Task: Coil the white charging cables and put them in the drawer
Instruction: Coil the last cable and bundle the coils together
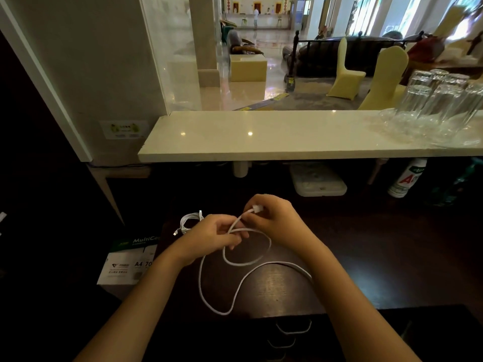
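A long white charging cable [236,279] lies in loose loops on the dark desk [366,257]. My right hand [271,218] pinches its white plug end above the desk. My left hand [219,235] grips the same cable a little further along, where one small loop has formed. The rest of the cable trails toward the desk's front edge and under my right forearm. A second white cable [189,222], bundled into a coil, rests on the desk just left of my left hand. Below the desk's front edge, drawer handles [294,327] show on shut drawers.
A box of A4 paper [128,262] stands left of the desk. A pale marble counter [261,137] runs above, with several upturned glasses [439,105] at its right. Under it sit a white container [317,182] and a white bottle [406,180].
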`<state>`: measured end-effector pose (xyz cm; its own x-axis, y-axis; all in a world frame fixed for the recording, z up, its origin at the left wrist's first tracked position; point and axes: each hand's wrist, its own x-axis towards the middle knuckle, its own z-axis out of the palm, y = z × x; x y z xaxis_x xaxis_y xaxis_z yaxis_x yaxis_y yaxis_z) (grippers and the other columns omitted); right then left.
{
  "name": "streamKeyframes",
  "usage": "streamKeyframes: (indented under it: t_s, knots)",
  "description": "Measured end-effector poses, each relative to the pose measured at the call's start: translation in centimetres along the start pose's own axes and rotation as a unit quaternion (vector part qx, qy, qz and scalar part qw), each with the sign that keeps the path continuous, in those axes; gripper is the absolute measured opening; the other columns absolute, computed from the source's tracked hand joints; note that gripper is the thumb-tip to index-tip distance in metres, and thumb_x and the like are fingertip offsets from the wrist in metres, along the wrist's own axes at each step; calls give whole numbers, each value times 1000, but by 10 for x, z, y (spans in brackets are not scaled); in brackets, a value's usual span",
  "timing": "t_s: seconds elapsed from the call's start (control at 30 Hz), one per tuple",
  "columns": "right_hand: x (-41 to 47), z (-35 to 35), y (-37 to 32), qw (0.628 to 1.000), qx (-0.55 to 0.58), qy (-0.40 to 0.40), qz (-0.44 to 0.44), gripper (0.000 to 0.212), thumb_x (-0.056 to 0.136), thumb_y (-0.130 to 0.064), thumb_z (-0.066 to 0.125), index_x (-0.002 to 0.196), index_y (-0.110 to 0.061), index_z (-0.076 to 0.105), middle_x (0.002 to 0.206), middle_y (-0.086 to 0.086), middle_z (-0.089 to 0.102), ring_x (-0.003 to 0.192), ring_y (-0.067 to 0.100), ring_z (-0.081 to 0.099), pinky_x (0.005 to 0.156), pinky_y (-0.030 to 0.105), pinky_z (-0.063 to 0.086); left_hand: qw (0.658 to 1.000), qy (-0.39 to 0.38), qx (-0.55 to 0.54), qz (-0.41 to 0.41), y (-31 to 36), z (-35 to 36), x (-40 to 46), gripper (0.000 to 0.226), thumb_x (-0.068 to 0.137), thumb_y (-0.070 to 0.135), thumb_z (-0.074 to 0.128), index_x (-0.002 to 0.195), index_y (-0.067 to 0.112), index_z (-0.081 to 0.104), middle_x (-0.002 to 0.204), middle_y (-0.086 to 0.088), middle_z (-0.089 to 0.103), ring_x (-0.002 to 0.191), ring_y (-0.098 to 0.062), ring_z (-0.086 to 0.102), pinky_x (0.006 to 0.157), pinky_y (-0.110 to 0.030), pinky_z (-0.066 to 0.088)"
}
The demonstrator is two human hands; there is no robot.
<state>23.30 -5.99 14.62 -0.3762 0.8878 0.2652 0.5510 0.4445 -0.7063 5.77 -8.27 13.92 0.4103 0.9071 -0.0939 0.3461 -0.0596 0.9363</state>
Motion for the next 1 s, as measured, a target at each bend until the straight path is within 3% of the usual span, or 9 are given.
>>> streamKeyframes:
  t_s: [0.1, 0.2, 0.37, 0.43, 0.53, 0.67, 0.77, 0.87, 1.0]
  knots:
    - [-2, 0, 3, 993, 109, -15, 49, 6, 89, -20, 58, 92, -15, 61, 76, -5, 58, 58, -3, 57, 50, 11, 45, 995, 55, 78, 34, 2, 0, -1, 9, 84, 7, 60, 84, 13, 68, 71, 9, 65, 69, 4, 59, 64, -8, 43]
    - [-2, 5, 5, 985, 154, 4, 80, 9, 89, -21, 58, 97, -18, 55, 81, -3, 58, 57, -1, 57, 49, 17, 49, 969, 136, 190, 85, 3, 7, 0, 9, 82, 14, 63, 89, 18, 69, 80, 8, 64, 81, 3, 59, 67, -7, 42]
    - [-1, 5, 5, 969, 221, 44, 104, 18, 85, -22, 64, 95, -20, 49, 82, 0, 55, 55, 8, 54, 41, 20, 46, 930, 256, 210, 160, 0, 14, -1, 42, 77, 14, 70, 117, 22, 60, 81, 12, 57, 80, 5, 56, 68, -4, 41]
    - [-1, 5, 5, 964, 237, 55, 109, 15, 84, -21, 67, 92, -16, 55, 82, 2, 57, 55, 11, 53, 39, 20, 43, 907, 268, 238, 220, 1, 13, 1, 35, 76, 14, 71, 110, 15, 65, 87, 10, 58, 83, 8, 54, 73, -5, 41]
    - [0, 7, 6, 957, 261, 54, 119, 9, 84, -20, 67, 88, -12, 67, 79, 3, 61, 56, 21, 52, 38, 20, 40, 891, 286, 242, 258, 5, 14, 1, 22, 77, 18, 68, 98, 11, 70, 88, 4, 62, 84, -1, 58, 76, -10, 44]
    - [-4, 10, 4, 953, 272, 33, 132, 28, 92, -30, 53, 84, -14, 75, 63, 9, 58, 54, 24, 47, 44, 24, 38, 897, 320, 207, 225, 4, 14, 4, 12, 76, 13, 69, 87, 9, 72, 82, 3, 67, 85, -4, 61, 75, -9, 45]
    - [-7, 2, 7, 955, 247, -62, 150, 28, 90, -38, 54, 87, -20, 75, 67, 4, 64, 53, 16, 50, 54, 23, 43, 914, 321, 185, 166, -3, 11, 6, 9, 75, 8, 71, 83, 12, 72, 79, 11, 64, 85, 2, 60, 73, -6, 44]
    - [-8, -4, 13, 959, 199, -143, 145, 15, 83, -27, 66, 94, -22, 74, 78, 4, 70, 62, 13, 58, 67, 26, 49, 934, 298, 158, 114, -8, 11, 5, 7, 76, 9, 70, 79, 16, 71, 77, 12, 64, 83, -1, 61, 68, -9, 45]
    - [-8, -10, 18, 958, 174, -192, 119, 18, 77, -19, 71, 96, -21, 72, 83, 4, 71, 77, 11, 64, 79, 30, 52, 969, 239, 61, 12, -10, 6, 5, 3, 79, 13, 68, 79, 15, 71, 73, 6, 67, 68, -3, 64, 61, -12, 48]
